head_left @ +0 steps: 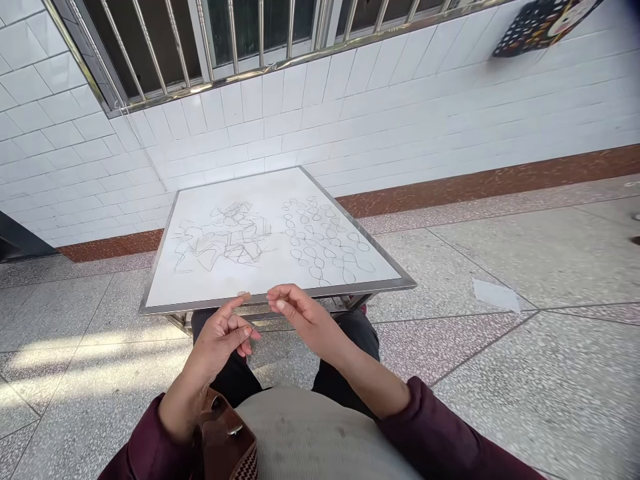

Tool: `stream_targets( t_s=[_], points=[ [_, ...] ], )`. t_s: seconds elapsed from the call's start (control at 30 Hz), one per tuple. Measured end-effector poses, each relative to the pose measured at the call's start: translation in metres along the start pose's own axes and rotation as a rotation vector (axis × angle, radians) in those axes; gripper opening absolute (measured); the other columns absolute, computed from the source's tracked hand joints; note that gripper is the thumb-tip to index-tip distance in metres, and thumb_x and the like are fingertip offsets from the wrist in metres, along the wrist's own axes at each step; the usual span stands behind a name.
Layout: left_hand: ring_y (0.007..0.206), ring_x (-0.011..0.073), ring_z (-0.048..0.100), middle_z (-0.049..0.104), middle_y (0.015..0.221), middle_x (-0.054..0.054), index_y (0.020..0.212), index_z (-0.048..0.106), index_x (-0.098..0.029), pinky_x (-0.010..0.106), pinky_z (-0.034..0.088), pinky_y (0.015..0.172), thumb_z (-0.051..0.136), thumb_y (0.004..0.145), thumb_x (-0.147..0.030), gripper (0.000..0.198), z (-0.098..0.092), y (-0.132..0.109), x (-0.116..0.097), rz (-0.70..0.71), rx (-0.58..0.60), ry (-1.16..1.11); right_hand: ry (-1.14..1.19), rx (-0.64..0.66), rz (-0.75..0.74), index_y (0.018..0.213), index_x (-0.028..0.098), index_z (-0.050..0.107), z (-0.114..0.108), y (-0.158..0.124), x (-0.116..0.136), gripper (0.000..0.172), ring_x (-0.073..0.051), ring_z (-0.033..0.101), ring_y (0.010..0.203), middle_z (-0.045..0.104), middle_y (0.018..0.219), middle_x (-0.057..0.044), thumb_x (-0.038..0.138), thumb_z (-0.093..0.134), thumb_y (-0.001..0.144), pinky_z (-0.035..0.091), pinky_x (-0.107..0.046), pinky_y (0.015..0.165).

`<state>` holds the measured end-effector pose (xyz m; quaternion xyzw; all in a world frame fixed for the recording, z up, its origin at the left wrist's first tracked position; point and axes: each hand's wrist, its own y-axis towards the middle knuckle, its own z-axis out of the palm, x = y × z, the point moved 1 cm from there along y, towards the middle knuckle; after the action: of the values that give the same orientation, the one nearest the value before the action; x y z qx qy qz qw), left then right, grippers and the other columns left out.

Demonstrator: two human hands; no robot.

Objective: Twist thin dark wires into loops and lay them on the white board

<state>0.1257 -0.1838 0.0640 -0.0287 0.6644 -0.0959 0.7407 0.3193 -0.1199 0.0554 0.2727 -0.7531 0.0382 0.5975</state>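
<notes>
My left hand (220, 339) is raised above my lap, just in front of the near edge of a white-topped table (277, 277). Its index finger stretches toward the edge, while the thumb lies against the curled fingers. A thin dark sliver shows beside the thumb tip, too small to name. To its right, my right hand (305, 319) has its fingers drawn together with the thumb close to them, near the table edge. Anything in that pinch is too small to make out. The two hands are apart. Looping pencil-like lines and angular scribbles cover parts of the tabletop.
Grey metal trim (370, 287) borders the table. Behind it stands a white tiled wall (240, 143) with a barred window (210, 40). A brown bag (227, 433) hangs at my left side. A white sheet (495, 295) lies on the speckled floor to the right.
</notes>
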Motion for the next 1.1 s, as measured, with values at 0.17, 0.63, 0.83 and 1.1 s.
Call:
stream_targets(
  t_s=[0.17, 0.63, 0.83, 1.1],
  points=[
    [0.057, 0.0098, 0.059, 0.071, 0.082, 0.003, 0.144, 0.046, -0.02, 0.023, 0.045, 0.056, 0.072, 0.084, -0.038, 0.068, -0.002, -0.004, -0.002, 0.023, -0.002, 0.016, -0.315, 0.004, -0.231, 0.095, 0.021, 0.061, 0.009, -0.004, 0.003, 0.01, -0.018, 0.063, 0.083, 0.067, 0.09, -0.005, 0.017, 0.052, 0.096, 0.053, -0.031, 0.075],
    [0.064, 0.0124, 0.067, 0.069, 0.09, 0.003, 0.142, 0.046, -0.021, 0.024, 0.053, 0.06, 0.066, 0.086, -0.033, 0.06, 0.014, -0.004, -0.007, 0.074, -0.015, 0.141, -0.509, -0.077, -0.382, 0.091, 0.02, 0.061, 0.015, -0.013, 0.006, 0.018, -0.017, 0.061, 0.078, 0.066, 0.083, -0.005, 0.013, 0.046, 0.098, 0.051, -0.029, 0.072],
    [0.068, 0.0141, 0.07, 0.071, 0.089, 0.003, 0.138, 0.05, -0.021, 0.025, 0.055, 0.063, 0.065, 0.085, -0.028, 0.056, 0.016, 0.002, -0.003, 0.036, -0.051, 0.133, -0.573, -0.098, -0.273, 0.082, 0.019, 0.059, 0.021, -0.014, 0.003, 0.017, -0.015, 0.057, 0.066, 0.061, 0.073, -0.002, 0.012, 0.049, 0.094, 0.044, -0.025, 0.059],
    [0.07, 0.0149, 0.071, 0.072, 0.091, 0.002, 0.142, 0.046, -0.024, 0.024, 0.052, 0.062, 0.063, 0.084, -0.025, 0.06, 0.008, 0.01, -0.002, 0.028, -0.118, 0.196, -0.48, -0.019, -0.126, 0.103, 0.021, 0.059, 0.024, -0.015, -0.007, 0.018, -0.018, 0.068, 0.08, 0.071, 0.087, -0.002, 0.01, 0.057, 0.089, 0.052, -0.029, 0.068]
  ],
)
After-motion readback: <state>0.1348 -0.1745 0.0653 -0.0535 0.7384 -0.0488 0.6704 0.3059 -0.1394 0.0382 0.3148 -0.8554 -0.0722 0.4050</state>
